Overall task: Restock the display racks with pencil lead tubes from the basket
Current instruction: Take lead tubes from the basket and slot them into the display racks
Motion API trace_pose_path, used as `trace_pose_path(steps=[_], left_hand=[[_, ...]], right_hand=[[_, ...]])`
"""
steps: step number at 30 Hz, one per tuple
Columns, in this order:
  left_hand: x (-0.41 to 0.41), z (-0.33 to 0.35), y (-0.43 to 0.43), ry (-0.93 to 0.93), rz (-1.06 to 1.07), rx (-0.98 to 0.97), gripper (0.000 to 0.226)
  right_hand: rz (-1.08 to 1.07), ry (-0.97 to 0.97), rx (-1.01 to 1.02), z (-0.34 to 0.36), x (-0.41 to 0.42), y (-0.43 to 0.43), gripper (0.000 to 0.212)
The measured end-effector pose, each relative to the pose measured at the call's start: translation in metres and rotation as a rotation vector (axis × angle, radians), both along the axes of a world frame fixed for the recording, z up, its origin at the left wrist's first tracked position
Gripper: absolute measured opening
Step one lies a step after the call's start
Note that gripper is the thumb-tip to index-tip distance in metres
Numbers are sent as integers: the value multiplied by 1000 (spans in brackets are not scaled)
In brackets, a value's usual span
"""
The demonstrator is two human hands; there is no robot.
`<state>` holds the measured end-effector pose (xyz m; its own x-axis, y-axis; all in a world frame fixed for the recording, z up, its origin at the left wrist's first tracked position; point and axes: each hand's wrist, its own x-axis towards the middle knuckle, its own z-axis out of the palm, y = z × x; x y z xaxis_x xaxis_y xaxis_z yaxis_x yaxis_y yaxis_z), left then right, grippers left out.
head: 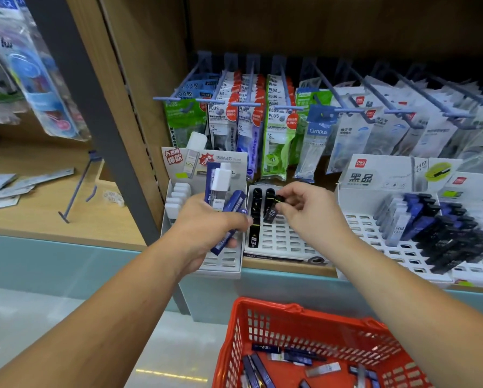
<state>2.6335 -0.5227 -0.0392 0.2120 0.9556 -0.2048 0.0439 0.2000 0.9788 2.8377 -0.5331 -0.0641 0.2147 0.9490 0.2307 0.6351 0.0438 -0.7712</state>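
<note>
My left hand (206, 228) grips a bunch of pencil lead tubes (224, 203), blue ones and a clear one with a white cap, over the left display rack (223, 261). My right hand (304, 211) pinches a black lead tube (272, 211) and holds it tilted over the slots of the middle white rack (285, 239), where a few black tubes (258, 203) stand in the back rows. Below, the red basket (304, 329) holds several loose lead tubes (296, 359).
A wider white rack (374, 233) at the right holds several blue and black tubes. Packaged correction tapes (251, 113) hang on blue pegs behind. A grey shelf post (100, 116) stands left. The shelf's wooden edge (285, 266) runs in front.
</note>
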Motion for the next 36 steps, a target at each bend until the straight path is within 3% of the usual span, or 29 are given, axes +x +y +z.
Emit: trace_pose_path(steps=[9,14,17,20,24,26,31,33,36], left_hand=[[0,0,0,-99,16,-74,19],[3,3,-1,-139,1,-116,25],[2,4,-2,-154,-7,-122,28],[0,7,-3,-161,7,-137,28],[-2,9,-3,-153,29,-130,25],[1,11,-5,-163,44,-133,23],[16,16,-11,-267,-2,-177,16],[23,18,-13,-295,-33,-175,17],[35,17,-15,-281,-70,-149,22]], right_hand=[[41,-79,-24,-2,-1,9,21],[77,-202,2,-2,-8,5,31],[73,-229,16,-2,-11,6,20],[44,-360,28,-1,-11,6,16],[36,-550,-86,9,-8,2,28],[77,-417,-51,14,-3,-3,34],[365,336,-146,42,13,-21,39],[431,475,-149,47,20,-29,34],[399,522,-117,47,34,-40,26]])
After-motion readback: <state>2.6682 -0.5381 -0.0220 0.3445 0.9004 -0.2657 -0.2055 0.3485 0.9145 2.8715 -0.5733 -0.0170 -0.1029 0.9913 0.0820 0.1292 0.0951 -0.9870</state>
